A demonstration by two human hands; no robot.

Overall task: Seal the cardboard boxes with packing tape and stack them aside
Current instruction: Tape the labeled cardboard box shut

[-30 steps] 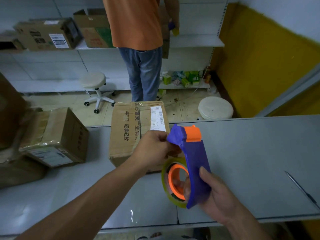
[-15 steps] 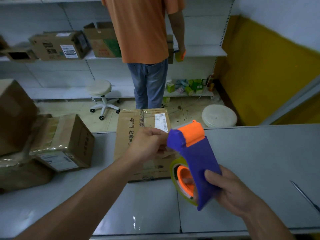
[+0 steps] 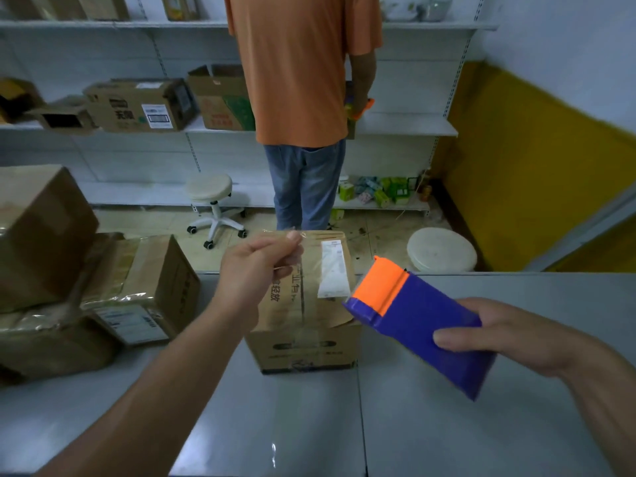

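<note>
Head: person (image 3: 303, 80) stands behind box (image 3: 304, 344).

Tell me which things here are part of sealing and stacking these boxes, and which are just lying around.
In the job: left hand pinching the clear tape; right hand gripping the tape dispenser; middle cardboard box; taped boxes piled at the left.

Just lying about: wheeled stool; round white disc; shelf boxes; green packets.
</note>
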